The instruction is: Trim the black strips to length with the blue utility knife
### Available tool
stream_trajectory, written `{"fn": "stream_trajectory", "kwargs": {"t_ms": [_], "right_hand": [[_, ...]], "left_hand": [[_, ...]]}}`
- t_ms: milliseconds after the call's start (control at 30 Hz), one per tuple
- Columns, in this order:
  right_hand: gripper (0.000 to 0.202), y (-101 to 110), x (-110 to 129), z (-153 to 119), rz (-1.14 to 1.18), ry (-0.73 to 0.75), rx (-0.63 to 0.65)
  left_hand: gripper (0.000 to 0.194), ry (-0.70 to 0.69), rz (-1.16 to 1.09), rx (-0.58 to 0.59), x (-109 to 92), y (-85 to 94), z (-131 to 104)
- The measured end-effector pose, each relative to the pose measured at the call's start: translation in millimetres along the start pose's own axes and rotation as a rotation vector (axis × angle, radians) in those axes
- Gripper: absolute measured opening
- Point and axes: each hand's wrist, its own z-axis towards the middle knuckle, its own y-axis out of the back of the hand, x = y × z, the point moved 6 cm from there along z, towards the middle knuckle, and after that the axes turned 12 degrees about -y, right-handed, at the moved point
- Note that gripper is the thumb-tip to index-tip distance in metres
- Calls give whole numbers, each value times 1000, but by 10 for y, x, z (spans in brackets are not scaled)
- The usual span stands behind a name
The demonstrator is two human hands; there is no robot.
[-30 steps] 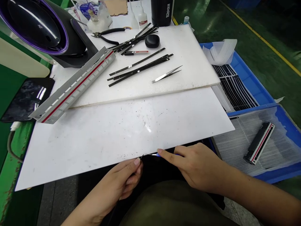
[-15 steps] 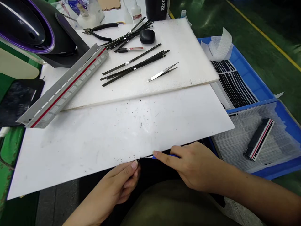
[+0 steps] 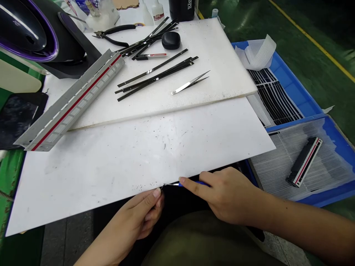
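My right hand (image 3: pixel 224 194) is closed round a thin blue-handled tool (image 3: pixel 201 183), index finger stretched along it. Its slim metal tip points left and meets my left fingertips; whether it is a blade or a point is too small to tell. Thumb and fingers of my left hand (image 3: pixel 144 212) pinch a small dark piece (image 3: pixel 162 187), mostly hidden in the grip. Both hands are at the front edge of the white sheet (image 3: pixel 133 151). Fine dark specks lie on the sheet just beyond my left thumb.
A foam board (image 3: pixel 210 44) bears tweezers (image 3: pixel 190 83), dark strips (image 3: pixel 158 77), a black case (image 3: pixel 171 40) and a pen (image 3: pixel 151 56). Cutting pliers (image 3: pixel 113 34) lie behind. At left is a long grey shell (image 3: pixel 74 103); at right, blue trays (image 3: pixel 294 88) hold strips and a model body (image 3: pixel 304 162).
The whole view has shifted slightly, the table things appearing a little further left. Both hands keep the same grip, with the tool's tip still at my left fingertips.
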Motion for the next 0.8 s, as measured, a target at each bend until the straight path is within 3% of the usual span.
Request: {"fn": "stream_trajectory", "kwargs": {"t_ms": [800], "right_hand": [[66,32,-22,18,56,-19,28]], "left_hand": [[51,2,34,0,-13,-2,2]]}}
